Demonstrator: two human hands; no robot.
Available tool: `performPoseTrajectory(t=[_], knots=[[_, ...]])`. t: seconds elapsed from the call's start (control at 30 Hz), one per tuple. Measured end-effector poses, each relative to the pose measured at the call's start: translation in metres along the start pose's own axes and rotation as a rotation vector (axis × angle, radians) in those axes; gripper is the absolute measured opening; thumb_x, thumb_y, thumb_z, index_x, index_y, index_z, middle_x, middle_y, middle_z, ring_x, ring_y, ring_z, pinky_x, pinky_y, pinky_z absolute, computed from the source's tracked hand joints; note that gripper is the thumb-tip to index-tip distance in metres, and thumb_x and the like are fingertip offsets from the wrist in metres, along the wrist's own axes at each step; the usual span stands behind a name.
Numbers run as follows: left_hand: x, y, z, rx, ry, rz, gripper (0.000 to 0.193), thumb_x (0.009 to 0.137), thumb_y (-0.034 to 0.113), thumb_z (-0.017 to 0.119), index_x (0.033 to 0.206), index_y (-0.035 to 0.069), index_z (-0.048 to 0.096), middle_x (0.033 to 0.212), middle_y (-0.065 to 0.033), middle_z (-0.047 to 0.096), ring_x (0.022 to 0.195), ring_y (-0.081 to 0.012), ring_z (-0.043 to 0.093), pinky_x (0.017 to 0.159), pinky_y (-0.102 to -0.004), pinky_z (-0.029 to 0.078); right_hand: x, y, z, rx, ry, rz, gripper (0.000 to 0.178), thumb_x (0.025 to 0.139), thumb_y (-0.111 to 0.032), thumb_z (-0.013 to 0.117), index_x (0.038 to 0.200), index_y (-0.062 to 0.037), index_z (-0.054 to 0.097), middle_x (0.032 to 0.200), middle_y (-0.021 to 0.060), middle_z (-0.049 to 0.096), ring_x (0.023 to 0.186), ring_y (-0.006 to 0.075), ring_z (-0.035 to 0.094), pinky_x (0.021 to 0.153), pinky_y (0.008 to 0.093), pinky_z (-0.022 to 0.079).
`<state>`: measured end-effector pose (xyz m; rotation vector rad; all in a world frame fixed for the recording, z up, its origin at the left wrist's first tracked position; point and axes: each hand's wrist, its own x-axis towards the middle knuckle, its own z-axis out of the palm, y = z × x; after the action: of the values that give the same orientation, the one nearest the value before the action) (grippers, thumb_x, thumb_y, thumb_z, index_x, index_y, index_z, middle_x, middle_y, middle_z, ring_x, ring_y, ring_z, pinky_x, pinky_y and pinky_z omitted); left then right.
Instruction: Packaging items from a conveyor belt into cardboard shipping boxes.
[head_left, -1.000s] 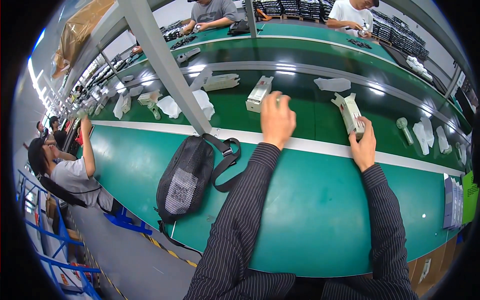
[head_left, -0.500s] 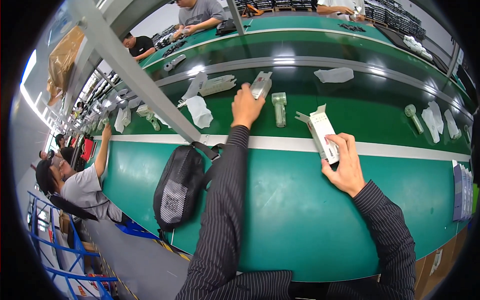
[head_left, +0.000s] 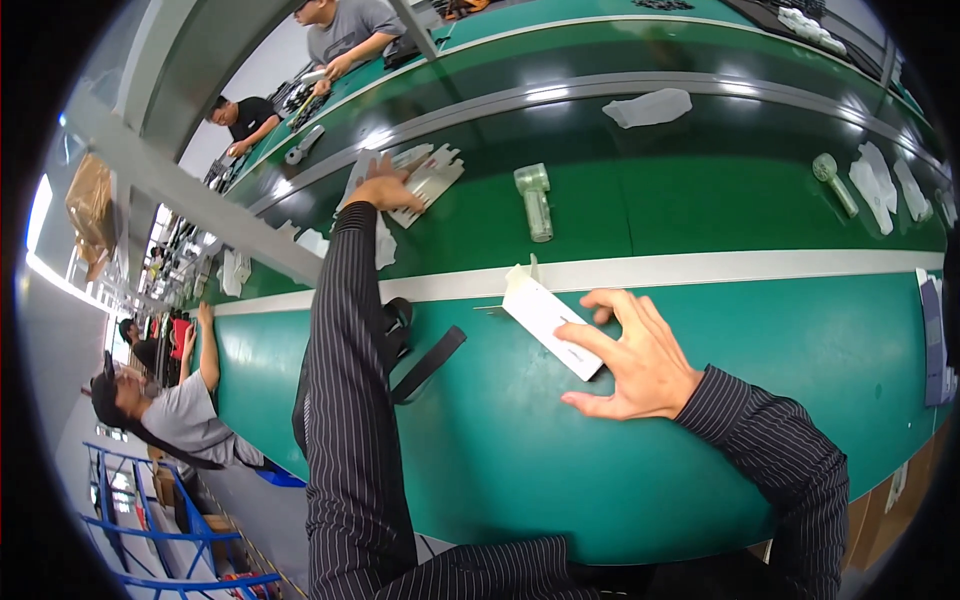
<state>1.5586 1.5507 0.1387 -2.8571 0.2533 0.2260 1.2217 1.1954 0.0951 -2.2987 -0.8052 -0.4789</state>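
Observation:
On the green table, a white carton [head_left: 552, 322] lies slanted, its end flaps open toward the belt. My right hand [head_left: 640, 362] is over its near end with fingers spread, a fingertip at the carton's side. My left hand [head_left: 385, 188] reaches far onto the dark green belt, fingers apart, beside a second open white carton [head_left: 432, 186]. Another carton [head_left: 412, 156] is partly hidden behind these, and a white pouch [head_left: 385, 245] shows below the left wrist. Between the hands, a pale green handheld fan [head_left: 537, 205] lies on the belt.
A grey metal post [head_left: 210, 200] slants across the left. The black bag's strap [head_left: 428, 365] lies by my left forearm. Another fan [head_left: 835, 185] and white pouches [head_left: 873, 190] lie on the belt at right. Purple boxes [head_left: 936, 340] stand at the right edge. Co-workers sit at left and beyond.
My left hand has moved left along the belt, bringing its carton beside the other one. The right-hand carton has come down and left onto the table, and the right hand's fingers have spread.

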Motion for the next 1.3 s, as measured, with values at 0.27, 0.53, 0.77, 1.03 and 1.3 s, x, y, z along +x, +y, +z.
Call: performPoseTrajectory(t=[0.27, 0.53, 0.77, 1.03, 1.3], knots=[[0.038, 0.020, -0.010, -0.027, 0.042, 0.111, 0.093, 0.067, 0.070, 0.073, 0.139, 0.012, 0.064, 0.147, -0.0255, 0.048, 0.138, -0.0417, 0.046, 0.109, -0.0548, 0.042, 0.049, -0.105, -0.051, 0.193, -0.264, -0.255, 0.016, 0.087, -0.024, 0.064, 0.092, -0.0096, 0.060, 0.094, 0.0047, 0.058, 0.091, 0.0238, 0.062, 0.078, 0.0364, 0.047], [0.009, 0.079, -0.012, -0.117, 0.380, 0.172, 0.083, 0.077, 0.064, 0.071, 0.129, 0.000, 0.066, 0.123, -0.0254, 0.067, 0.119, -0.0365, 0.059, 0.103, -0.0432, 0.046, 0.056, -0.132, -0.100, 0.319, -0.163, -0.475, 0.016, 0.079, -0.015, 0.069, 0.067, -0.0046, 0.069, 0.067, 0.0037, 0.068, 0.065, 0.0181, 0.065, 0.058, 0.0323, 0.048], [-0.076, 0.094, -0.017, -0.862, 0.435, 0.166, 0.063, 0.083, 0.049, 0.077, 0.121, -0.001, 0.069, 0.105, -0.0137, 0.074, 0.095, -0.0263, 0.070, 0.088, -0.0344, 0.052, 0.052, -0.136, -0.096, 0.342, -0.231, -0.434, 0.015, 0.071, -0.013, 0.071, 0.060, -0.0075, 0.062, 0.063, 0.0014, 0.063, 0.061, 0.0165, 0.060, 0.055, 0.0303, 0.045], [-0.128, 0.092, -0.024, -1.355, 0.464, 0.143, 0.061, 0.089, 0.040, 0.079, 0.126, -0.006, 0.063, 0.109, -0.0106, 0.069, 0.094, -0.0172, 0.066, 0.085, -0.0304, 0.052, 0.063, -0.144, -0.081, 0.660, -0.337, -0.472, 0.019, 0.060, -0.017, 0.070, 0.053, -0.0094, 0.054, 0.060, -0.0007, 0.054, 0.058, 0.0152, 0.052, 0.051, 0.0288, 0.038], [-0.144, 0.104, -0.036, -1.458, 0.501, 0.212, 0.067, 0.085, 0.043, 0.080, 0.128, -0.006, 0.063, 0.109, -0.0147, 0.068, 0.096, -0.0195, 0.065, 0.087, -0.0317, 0.051, 0.076, -0.150, -0.061, 0.506, -0.369, -0.435, 0.020, 0.063, -0.017, 0.068, 0.056, -0.0105, 0.051, 0.061, -0.0009, 0.049, 0.058, 0.0139, 0.047, 0.051, 0.0276, 0.035]])
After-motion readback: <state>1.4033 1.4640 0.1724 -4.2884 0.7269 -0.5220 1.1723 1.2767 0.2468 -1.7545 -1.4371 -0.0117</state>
